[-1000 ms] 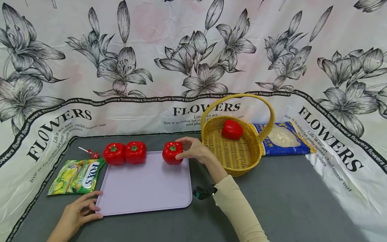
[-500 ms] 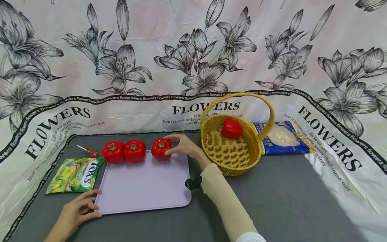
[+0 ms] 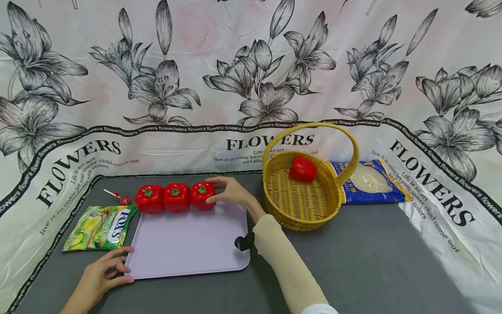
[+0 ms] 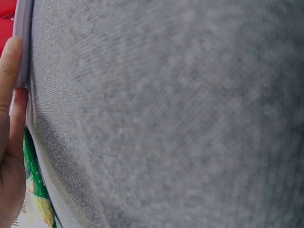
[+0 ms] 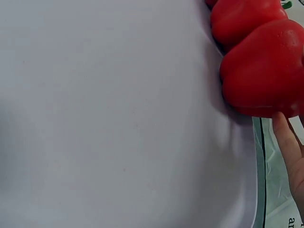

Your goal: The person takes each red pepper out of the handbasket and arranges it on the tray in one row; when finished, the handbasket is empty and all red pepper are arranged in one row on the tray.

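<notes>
Three red bell peppers with green stems stand in a row along the tray's far edge in the head view: the left one (image 3: 149,199), the middle one (image 3: 176,198) and the right one (image 3: 200,198). My right hand (image 3: 232,192) holds the right bell pepper between thumb and fingers, against the middle one. In the right wrist view a fingertip touches that bell pepper (image 5: 266,71). My left hand (image 3: 96,277) holds the near left corner of the lilac tray (image 3: 188,244). The left wrist view shows its fingers (image 4: 9,66) at the tray's rim (image 4: 23,47).
Right of the tray stands a yellow wicker basket (image 3: 298,224) with a tall handle, holding one red pepper (image 3: 303,169). A blue and yellow bag (image 3: 368,181) lies behind it. A green Fox's candy bag (image 3: 100,227) and a lollipop (image 3: 123,200) lie at left.
My right hand has moved left with the bell pepper, bringing it from the tray's far right corner up beside the middle one. My left hand has stayed at the tray's corner.
</notes>
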The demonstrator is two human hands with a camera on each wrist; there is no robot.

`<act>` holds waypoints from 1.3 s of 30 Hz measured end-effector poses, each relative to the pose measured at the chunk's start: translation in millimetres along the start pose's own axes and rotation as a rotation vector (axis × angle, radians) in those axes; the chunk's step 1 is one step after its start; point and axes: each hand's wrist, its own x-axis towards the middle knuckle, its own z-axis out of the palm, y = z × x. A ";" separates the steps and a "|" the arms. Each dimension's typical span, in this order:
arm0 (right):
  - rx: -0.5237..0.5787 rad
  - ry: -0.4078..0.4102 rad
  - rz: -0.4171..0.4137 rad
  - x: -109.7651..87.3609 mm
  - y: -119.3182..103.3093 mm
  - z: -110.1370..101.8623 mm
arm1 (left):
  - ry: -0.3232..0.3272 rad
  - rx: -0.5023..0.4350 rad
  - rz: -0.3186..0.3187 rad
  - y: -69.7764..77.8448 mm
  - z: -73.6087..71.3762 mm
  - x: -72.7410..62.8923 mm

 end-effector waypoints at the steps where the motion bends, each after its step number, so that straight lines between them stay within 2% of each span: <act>1: 0.004 -0.001 -0.004 0.4 0.1 0.4 | -0.003 0.005 -0.005 0.0 -0.2 0.2; 8: 0.022 -0.008 -0.023 -0.9 2.2 1.3 | -0.019 0.013 -0.040 1.1 -0.3 1.1; 16: 0.019 -0.006 -0.047 -5.2 3.4 1.3 | -0.025 0.001 -0.043 3.3 1.8 1.5; 24: 0.048 -0.024 -0.105 -12.1 0.1 -9.1 | -0.034 0.035 -0.067 2.2 1.6 1.8; 28: 0.098 -0.036 -0.154 -25.2 1.1 -23.6 | -0.057 0.052 -0.109 2.5 3.3 0.6; 32: 0.161 -0.055 -0.209 -49.5 1.4 -45.5 | -0.078 0.060 -0.130 2.7 3.7 0.3; 36: 0.192 -0.034 -0.263 -77.9 2.3 -75.4 | -0.058 0.032 -0.094 1.0 2.9 -0.3; 39: 0.192 0.036 -0.272 -99.4 5.9 -102.7 | -0.024 0.008 -0.026 -0.3 3.1 0.2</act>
